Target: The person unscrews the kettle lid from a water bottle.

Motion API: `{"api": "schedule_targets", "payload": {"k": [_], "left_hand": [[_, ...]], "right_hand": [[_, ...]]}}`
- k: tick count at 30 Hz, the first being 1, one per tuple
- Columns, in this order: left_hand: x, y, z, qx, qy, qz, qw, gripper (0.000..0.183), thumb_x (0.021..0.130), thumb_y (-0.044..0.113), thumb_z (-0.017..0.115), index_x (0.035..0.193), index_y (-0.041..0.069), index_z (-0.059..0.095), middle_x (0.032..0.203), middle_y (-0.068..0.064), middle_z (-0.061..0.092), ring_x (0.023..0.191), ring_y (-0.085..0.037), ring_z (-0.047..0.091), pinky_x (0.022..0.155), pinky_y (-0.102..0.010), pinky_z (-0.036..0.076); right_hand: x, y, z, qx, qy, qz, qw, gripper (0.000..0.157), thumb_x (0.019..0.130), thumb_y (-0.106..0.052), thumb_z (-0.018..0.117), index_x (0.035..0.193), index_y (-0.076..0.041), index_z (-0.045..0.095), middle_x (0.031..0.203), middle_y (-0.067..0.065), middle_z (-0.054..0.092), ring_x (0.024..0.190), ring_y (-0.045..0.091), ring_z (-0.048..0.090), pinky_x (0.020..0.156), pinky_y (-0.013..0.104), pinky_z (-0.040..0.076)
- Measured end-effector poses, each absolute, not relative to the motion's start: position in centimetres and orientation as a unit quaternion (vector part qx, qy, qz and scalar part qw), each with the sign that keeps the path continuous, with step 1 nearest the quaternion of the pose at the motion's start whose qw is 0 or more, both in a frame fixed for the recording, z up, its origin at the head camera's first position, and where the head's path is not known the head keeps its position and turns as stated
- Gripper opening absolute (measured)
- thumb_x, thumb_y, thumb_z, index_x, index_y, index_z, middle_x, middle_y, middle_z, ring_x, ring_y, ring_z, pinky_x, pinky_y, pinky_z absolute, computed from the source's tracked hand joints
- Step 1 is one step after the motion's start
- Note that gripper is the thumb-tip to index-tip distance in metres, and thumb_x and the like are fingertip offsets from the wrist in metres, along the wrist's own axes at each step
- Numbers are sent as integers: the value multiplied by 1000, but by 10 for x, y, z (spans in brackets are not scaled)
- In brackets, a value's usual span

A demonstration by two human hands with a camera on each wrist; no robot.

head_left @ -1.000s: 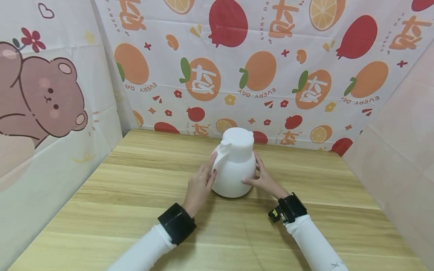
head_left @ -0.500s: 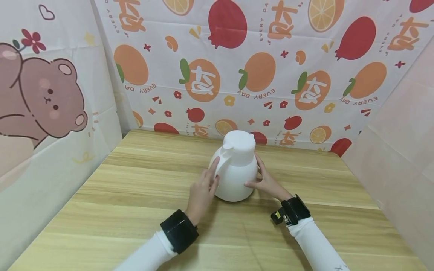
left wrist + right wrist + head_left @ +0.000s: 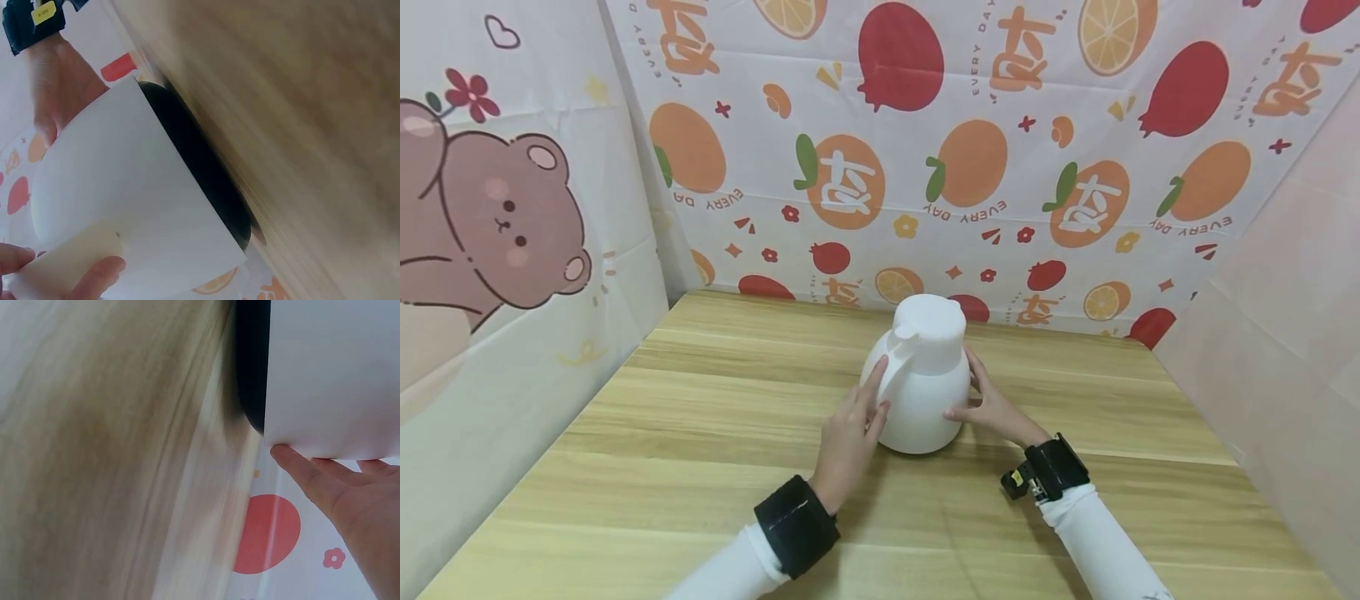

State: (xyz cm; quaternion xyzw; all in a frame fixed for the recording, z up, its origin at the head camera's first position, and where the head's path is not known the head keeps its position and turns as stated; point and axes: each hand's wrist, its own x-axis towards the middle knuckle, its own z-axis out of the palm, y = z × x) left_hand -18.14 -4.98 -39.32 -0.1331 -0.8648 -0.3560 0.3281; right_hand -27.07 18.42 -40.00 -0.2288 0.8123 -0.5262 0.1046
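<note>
A white thermos jug (image 3: 928,408) with a rounded body and a lid stands upright near the table's middle. Its handle (image 3: 897,367) points toward the left front. My left hand (image 3: 845,442) holds that handle; in the left wrist view, thumb and fingertips lie on opposite sides of it. On the other side, my right hand (image 3: 1000,414) grips the jug's body, thumb in front and fingers around toward the back. Several fingertips (image 3: 281,453) press the white wall low down in the right wrist view. The jug's black base (image 3: 200,162) shows close over the wood.
The wood-grain table (image 3: 662,467) reaches back to a fruit-print cloth (image 3: 925,183). A cloth with a bear (image 3: 512,217) borders the left, and a pale one (image 3: 1285,333) the right. Black camera bands (image 3: 797,525) circle both wrists.
The jug has shifted slightly toward me, with both hands moving along on it. The head view has tilted up a little.
</note>
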Motion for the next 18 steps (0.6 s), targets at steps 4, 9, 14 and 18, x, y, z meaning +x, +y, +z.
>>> {"api": "schedule_targets", "payload": {"k": [4, 9, 14, 18], "left_hand": [[-177, -48, -392, -134, -865, -364, 319, 58, 87, 11, 64, 141, 16, 42, 80, -16, 63, 58, -16, 50, 54, -32, 53], [-172, -44, -393, -142, -861, -353, 337, 61, 83, 10, 69, 139, 13, 45, 75, -14, 62, 55, -14, 47, 51, -29, 50], [-165, -39, -392, -146, -861, -351, 338, 61, 83, 11, 69, 139, 11, 44, 77, -14, 62, 57, -14, 48, 50, -29, 49], [-162, -36, -392, -143, -865, -358, 322, 62, 85, 14, 68, 141, 12, 42, 80, -13, 62, 59, -16, 49, 53, -31, 52]], "right_hand": [[-271, 187, -401, -234, 813, -522, 107, 109, 78, -24, 75, 153, -26, -4, 161, 18, -2, 143, 49, 10, 107, 70, 28], [-270, 192, -400, -247, 814, -513, 113, 108, 79, -25, 74, 153, -25, -5, 161, 20, -3, 143, 48, 9, 108, 71, 26], [-269, 197, -398, -254, 808, -515, 130, 107, 80, -28, 72, 153, -23, -6, 162, 19, -6, 144, 47, 6, 108, 72, 23], [-269, 198, -398, -259, 803, -520, 136, 107, 79, -29, 71, 153, -22, -6, 162, 19, -7, 144, 48, 4, 108, 74, 20]]}}
